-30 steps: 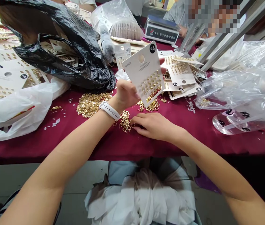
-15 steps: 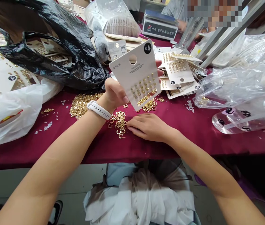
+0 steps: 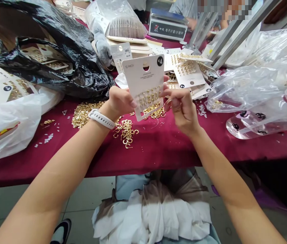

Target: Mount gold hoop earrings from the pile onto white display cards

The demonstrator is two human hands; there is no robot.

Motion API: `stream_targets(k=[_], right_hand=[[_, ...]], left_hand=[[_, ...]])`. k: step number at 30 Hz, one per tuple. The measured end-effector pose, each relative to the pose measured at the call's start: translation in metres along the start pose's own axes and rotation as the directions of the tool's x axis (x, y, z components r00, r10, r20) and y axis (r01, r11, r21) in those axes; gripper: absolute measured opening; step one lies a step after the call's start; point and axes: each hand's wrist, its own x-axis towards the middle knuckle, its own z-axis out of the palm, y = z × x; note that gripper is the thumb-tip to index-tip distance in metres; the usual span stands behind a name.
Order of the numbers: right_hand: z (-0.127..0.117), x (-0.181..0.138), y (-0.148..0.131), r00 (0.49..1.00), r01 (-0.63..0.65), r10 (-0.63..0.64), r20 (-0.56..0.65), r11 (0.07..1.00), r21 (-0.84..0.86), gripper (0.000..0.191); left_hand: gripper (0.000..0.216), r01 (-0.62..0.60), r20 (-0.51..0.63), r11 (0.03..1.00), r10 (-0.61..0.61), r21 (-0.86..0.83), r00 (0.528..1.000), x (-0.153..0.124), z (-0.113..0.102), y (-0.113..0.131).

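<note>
My left hand (image 3: 123, 100) grips a white earring card (image 3: 144, 81) upright above the table, thumb on its front edge and fingers behind. Rows of small gold earrings fill the card's lower half, above a cut-out slot. At the card's right edge is my right hand (image 3: 184, 108), its thumb and forefinger pinched together on a small gold piece, probably an earring. Below the card lies a loose heap of gold hoop earrings (image 3: 126, 132). Another gold pile (image 3: 156, 112) shows partly behind the card. A larger heap of gold pieces (image 3: 83, 113) sits left, partly covered by my wrist.
A black plastic bag (image 3: 82, 67) with cards inside stands at the left, beside a white bag (image 3: 13, 122). Stacked earring cards (image 3: 189, 73) lie behind my right hand. Clear plastic bags (image 3: 247, 84) spread to the right. A counting scale (image 3: 168, 27) and another person are at the back.
My right hand has risen from beside the hoop heap to the card's right edge, fingers now pinched. The card has turned more upright and dropped slightly.
</note>
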Motion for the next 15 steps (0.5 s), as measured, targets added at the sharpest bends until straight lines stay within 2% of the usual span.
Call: stream_targets(k=[2, 5, 9, 15], right_hand=[[0.002, -0.002, 0.0, 0.998, 0.066, -0.066, 0.011, 0.998, -0.015, 0.016], [0.003, -0.004, -0.001, 0.996, 0.082, -0.083, 0.029, 0.997, 0.008, 0.013], [0.003, -0.005, -0.004, 0.995, 0.08, -0.082, 0.062, 0.996, 0.04, 0.014], [0.0, -0.003, -0.011, 0.987, 0.108, -0.109, 0.12, 0.994, 0.011, 0.019]], left_hand=[[0.073, 0.035, 0.053, 0.998, -0.032, -0.051, 0.998, -0.001, 0.001, -0.002], [0.061, 0.038, 0.079, 0.995, -0.031, -0.094, 0.996, -0.002, 0.0, -0.006], [0.047, -0.038, 0.084, 0.985, 0.053, -0.167, 0.995, -0.001, -0.004, -0.016], [0.05, -0.12, 0.06, 0.968, 0.136, -0.22, 0.989, 0.003, -0.01, -0.031]])
